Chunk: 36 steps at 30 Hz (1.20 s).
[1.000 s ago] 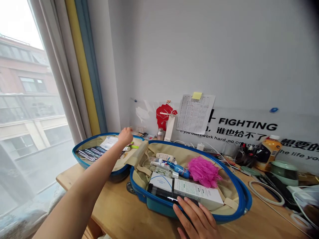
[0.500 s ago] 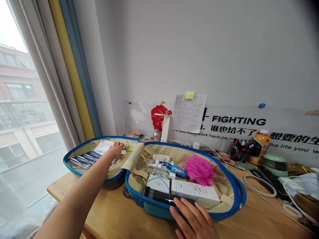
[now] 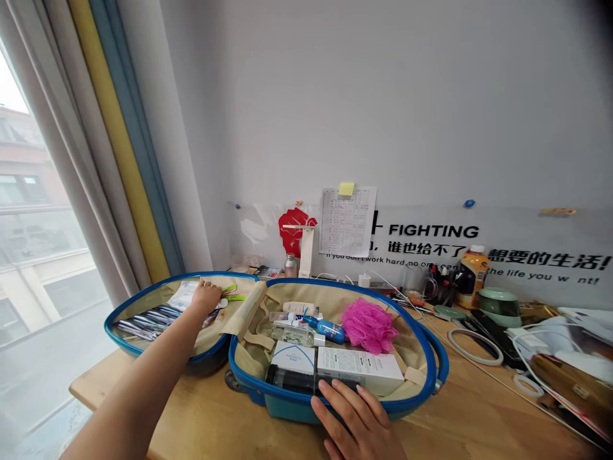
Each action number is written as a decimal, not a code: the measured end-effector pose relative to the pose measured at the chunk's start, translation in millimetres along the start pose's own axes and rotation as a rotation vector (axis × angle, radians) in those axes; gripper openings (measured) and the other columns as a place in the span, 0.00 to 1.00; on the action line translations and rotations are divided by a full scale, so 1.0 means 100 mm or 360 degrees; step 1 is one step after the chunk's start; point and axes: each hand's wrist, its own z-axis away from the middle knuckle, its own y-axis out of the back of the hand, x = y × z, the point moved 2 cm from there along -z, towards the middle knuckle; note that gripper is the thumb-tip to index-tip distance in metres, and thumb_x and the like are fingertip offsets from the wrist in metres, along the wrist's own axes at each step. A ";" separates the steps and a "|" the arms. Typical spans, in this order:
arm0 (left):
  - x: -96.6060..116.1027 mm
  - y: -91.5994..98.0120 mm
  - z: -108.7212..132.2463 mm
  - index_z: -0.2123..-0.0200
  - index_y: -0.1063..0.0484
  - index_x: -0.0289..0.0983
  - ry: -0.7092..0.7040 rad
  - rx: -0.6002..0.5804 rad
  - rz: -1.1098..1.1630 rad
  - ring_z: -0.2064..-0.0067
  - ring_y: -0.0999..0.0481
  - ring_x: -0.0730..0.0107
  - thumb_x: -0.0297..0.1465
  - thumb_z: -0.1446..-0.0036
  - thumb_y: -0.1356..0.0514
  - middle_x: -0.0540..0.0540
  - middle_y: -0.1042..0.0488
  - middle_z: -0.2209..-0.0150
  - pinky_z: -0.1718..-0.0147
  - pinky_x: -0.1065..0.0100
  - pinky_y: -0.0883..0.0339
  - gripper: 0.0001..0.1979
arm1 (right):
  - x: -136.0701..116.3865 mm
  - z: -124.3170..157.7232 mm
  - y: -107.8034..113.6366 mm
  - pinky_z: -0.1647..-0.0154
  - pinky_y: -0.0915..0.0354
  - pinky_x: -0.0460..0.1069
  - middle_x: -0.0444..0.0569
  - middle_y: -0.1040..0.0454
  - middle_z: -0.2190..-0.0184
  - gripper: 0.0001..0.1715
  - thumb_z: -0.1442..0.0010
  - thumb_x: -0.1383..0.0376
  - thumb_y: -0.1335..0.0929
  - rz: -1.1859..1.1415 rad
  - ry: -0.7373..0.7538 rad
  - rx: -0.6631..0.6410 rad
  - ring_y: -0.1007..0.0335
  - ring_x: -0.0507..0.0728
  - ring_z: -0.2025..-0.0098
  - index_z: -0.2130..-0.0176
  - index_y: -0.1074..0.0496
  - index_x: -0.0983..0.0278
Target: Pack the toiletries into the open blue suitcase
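My left hand [image 3: 207, 296] reaches into the left half of an open blue suitcase [image 3: 278, 397], its fingers curled beside a white packet [image 3: 182, 295] and a bright green item [image 3: 235, 297]. What those fingers hold, if anything, is hidden. Several thin shiny packets [image 3: 148, 321] lie nearer me in that half. Fingers apart, my right hand [image 3: 357, 415] rests on the near rim of the right half, by a black cylinder [image 3: 292, 378] and a long white box [image 3: 361, 369]. Behind these are a pink bath puff [image 3: 368, 324], a blue bottle [image 3: 330, 329] and a clear bottle [image 3: 299, 335].
The suitcase stands on a wooden table [image 3: 220, 418]. To its right are a roll of white tape [image 3: 527, 384], cables, a green-lidded jar [image 3: 499, 308] and an orange bottle [image 3: 472, 278]. Curtains [image 3: 110, 166] and a window are at the left, and a wall is behind.
The view has turned slightly to the right. My left hand stays over the left half, a little nearer the white packet. My right hand remains at the near rim.
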 end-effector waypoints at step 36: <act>0.16 0.13 -0.10 0.45 0.34 0.36 -0.0067 0.0175 -0.0021 0.49 0.28 0.59 0.36 0.36 0.43 0.40 0.31 0.47 0.50 0.52 0.31 0.18 | 0.01 0.01 0.02 0.35 0.55 0.49 0.43 0.24 0.50 0.21 0.40 0.61 0.35 -0.0062 0.0024 -0.0052 0.38 0.52 0.43 0.47 0.27 0.57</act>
